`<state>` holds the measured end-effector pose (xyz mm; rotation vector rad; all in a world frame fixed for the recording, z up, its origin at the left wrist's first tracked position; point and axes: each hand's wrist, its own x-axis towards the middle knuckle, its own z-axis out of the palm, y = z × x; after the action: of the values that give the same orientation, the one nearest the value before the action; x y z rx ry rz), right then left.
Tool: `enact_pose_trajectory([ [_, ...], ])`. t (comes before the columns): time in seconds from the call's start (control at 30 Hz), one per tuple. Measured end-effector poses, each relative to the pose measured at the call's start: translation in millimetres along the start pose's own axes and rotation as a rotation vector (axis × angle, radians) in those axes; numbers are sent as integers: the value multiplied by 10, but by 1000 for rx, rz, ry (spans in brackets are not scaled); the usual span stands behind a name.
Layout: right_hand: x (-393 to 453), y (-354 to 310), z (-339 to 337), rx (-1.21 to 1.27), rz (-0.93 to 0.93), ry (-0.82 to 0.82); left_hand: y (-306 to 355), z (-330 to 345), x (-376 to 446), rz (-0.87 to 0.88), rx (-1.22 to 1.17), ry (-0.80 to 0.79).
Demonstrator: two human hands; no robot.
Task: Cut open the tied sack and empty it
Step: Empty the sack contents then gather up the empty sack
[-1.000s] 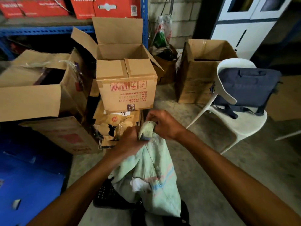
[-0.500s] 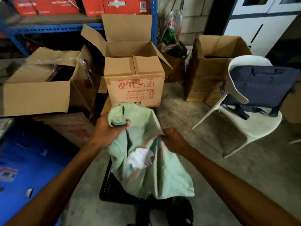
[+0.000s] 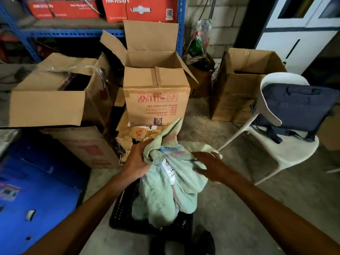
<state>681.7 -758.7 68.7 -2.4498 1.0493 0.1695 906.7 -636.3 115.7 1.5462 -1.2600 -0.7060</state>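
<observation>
Standing on a bare grey concrete floor, storeroom with block wall behind and a blue steel shelf carrying two red Hikvision boxes. Cardboard boxes: four open ones counted on the floor, nearest centre box with flaps up. One white plastic chair at right, one dark bag on its seat. Pale green woven sack hangs over a black crate, bottom resting in it. Left hand clenched on the bunched sack neck. Right hand lies against the sack's right side, blurred; a thin dark item at its fingers, grip cannot be told.
</observation>
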Motion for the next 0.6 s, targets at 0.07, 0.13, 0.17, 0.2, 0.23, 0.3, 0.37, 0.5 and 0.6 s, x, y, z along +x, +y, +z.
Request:
enact_pose_trajectory([
  [0.07,111,-12,43,116,-28,247,-10,-73,-18,15,14,2],
  [0.13,226,-110,-73,232,-26,389,-101,-164,-83,-32,30,24],
  [0.17,276,-187,-150,222,-34,369,-129,-221,-140,-56,21,48],
  [0.2,324,-238,-191,204,-65,338,-149,-269,-196,-72,8,75],
  [0.23,357,-285,-203,197,-91,320,-188,-325,-239,-80,-6,104],
  [0.3,409,-410,-228,294,-121,325,-177,-423,-265,-64,10,132],
  [0.37,474,-601,-274,395,-121,418,-155,-527,-267,-55,102,165],
  [0.5,540,-958,-539,446,-160,564,-194,-699,-219,-32,205,260],
  [0.6,505,-1121,-723,326,-289,557,-209,-794,-262,-58,259,285],
])
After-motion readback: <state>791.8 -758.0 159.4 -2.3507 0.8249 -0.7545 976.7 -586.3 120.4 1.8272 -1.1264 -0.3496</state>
